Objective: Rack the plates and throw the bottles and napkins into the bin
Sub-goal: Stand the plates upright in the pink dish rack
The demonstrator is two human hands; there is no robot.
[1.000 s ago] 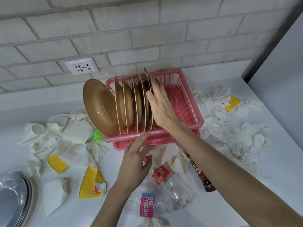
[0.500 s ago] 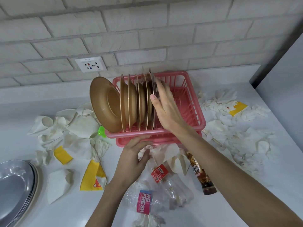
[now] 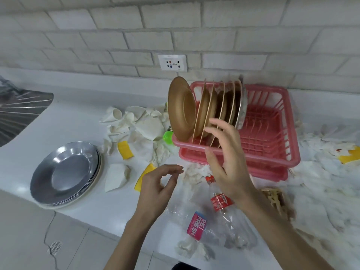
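Note:
Several brown plates (image 3: 183, 108) stand on edge in the pink rack (image 3: 272, 137), with a silver plate (image 3: 242, 106) behind them. My right hand (image 3: 228, 162) hovers in front of the rack, fingers spread, holding nothing. My left hand (image 3: 157, 186) hangs over the counter with loosely curled fingers, empty. A stack of silver plates (image 3: 66, 172) lies at the left. Clear crushed bottles (image 3: 196, 225) with pink and red labels lie near the front edge. Crumpled white napkins (image 3: 136, 123) are heaped left of the rack.
More napkins (image 3: 321, 184) and yellow wrappers (image 3: 125, 150) litter the white counter (image 3: 58, 121). A steel sink drainer (image 3: 19, 110) sits far left. A brown bottle (image 3: 276, 199) lies by my right forearm. A wall socket (image 3: 172, 63) is above the rack.
My right hand has let go of the plates and pulled back from the rack. My left hand lifted off the rack's front. The view swung left, showing the silver stack.

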